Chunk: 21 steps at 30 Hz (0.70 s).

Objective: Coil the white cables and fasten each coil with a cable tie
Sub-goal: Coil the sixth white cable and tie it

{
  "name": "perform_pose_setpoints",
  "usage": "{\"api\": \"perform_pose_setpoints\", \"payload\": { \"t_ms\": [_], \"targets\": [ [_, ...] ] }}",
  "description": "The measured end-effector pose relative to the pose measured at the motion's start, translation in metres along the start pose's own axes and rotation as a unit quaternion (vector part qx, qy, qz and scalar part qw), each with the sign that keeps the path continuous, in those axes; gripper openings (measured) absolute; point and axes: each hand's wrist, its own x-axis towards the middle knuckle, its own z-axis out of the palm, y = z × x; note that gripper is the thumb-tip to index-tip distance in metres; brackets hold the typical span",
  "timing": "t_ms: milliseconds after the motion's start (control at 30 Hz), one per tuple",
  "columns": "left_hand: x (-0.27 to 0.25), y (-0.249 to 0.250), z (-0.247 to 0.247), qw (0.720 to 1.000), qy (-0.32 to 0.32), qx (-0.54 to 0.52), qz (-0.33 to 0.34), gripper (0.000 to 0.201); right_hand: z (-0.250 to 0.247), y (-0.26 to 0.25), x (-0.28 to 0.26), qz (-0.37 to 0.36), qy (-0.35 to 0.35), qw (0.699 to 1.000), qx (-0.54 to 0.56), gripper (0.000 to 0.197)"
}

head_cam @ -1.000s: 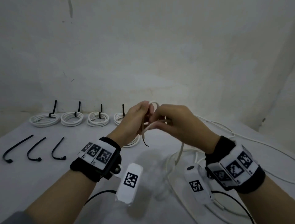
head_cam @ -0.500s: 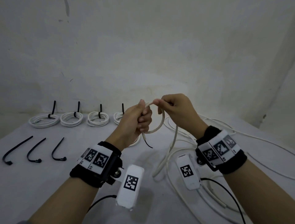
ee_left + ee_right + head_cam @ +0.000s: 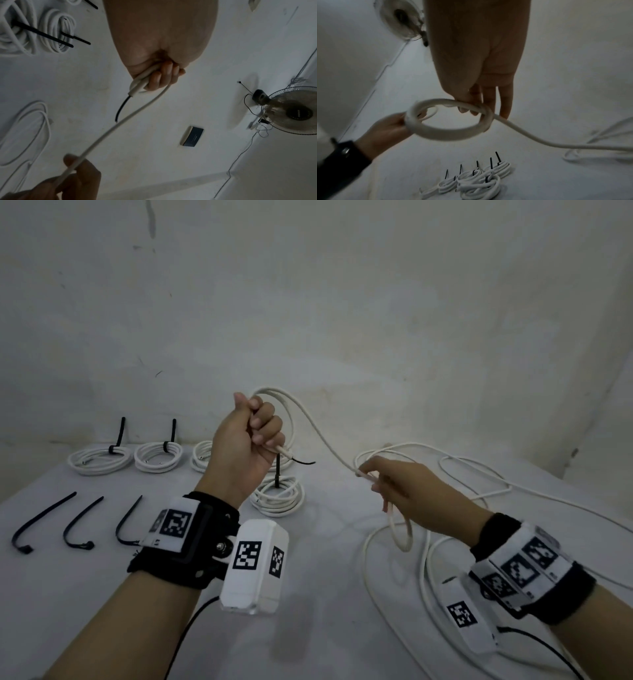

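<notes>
L hand: my left hand is up off the table, fist curled tight round the white cable near its end; thumb on top, knuckles twd me.
Cable end: white sleeve w/ a short black lead pokes out the bottom of the L fist, hanging free just below the little finger. L wrist cam shows the same, two strands of cable pressed in the palm.
Loop: one small loop stands above the L fist, then the cable drops away to my right hand.
R hand: lower than the L, well apart from it. Thumb + fingertips pinch the cable; rest of the fingers loosely curled. R wrist cam has a turn of cable curling under the fingers, blurred.
Slack: past the R hand the cable hangs in a loop under the palm, then runs onto the table and sprawls in loose bends right of and behind that hand.
Done coils: five tied coils. Three in a row beyond the L hand, e.g. far-left coil w/ black tie sticking up; 3rd partly hidden by the fist. One more coil sits just right of the L wrist, another behind it mostly hidden.
Spare ties: three loose black cable ties lie left of the L wrist, bent, apart from each other.
Wrist rigs: black straps w/ marker tags on both wrists; white camera box under the L one.
</notes>
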Motion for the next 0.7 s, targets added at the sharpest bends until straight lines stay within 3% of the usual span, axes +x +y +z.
{"api": "perform_pose_setpoints", "payload": {
  "t_ms": [133,233,300,400,533,600,700],
  "targets": [
    [-0.002,-0.009,0.011,1.0,0.001,0.031,0.006,0.04,0.003,-0.022,0.0,-0.088,-0.046,0.982,-0.162,0.033],
    [-0.006,-0.02,0.016,0.996,-0.005,0.094,0.01,0.036,0.004,-0.043,-0.002,-0.178,-0.024,0.973,-0.145,0.031],
    [-0.012,-0.03,0.019,0.986,-0.015,0.163,0.011,0.032,0.002,-0.052,-0.002,-0.197,-0.008,0.975,-0.103,0.033],
    [-0.027,-0.042,0.023,0.947,-0.053,0.316,0.003,0.03,-0.004,-0.058,0.004,-0.204,0.033,0.977,-0.054,0.027],
    [-0.044,-0.045,0.026,0.842,-0.136,0.522,0.002,0.031,-0.013,-0.059,0.009,-0.171,0.044,0.983,0.043,0.012],
    [-0.045,-0.043,0.026,0.832,-0.144,0.535,-0.026,0.034,-0.015,-0.058,0.011,-0.147,0.04,0.984,0.09,0.012],
    [-0.043,-0.039,0.027,0.854,-0.135,0.498,-0.07,0.038,-0.016,-0.053,0.014,-0.093,0.025,0.984,0.152,0.026]
  ]
}}
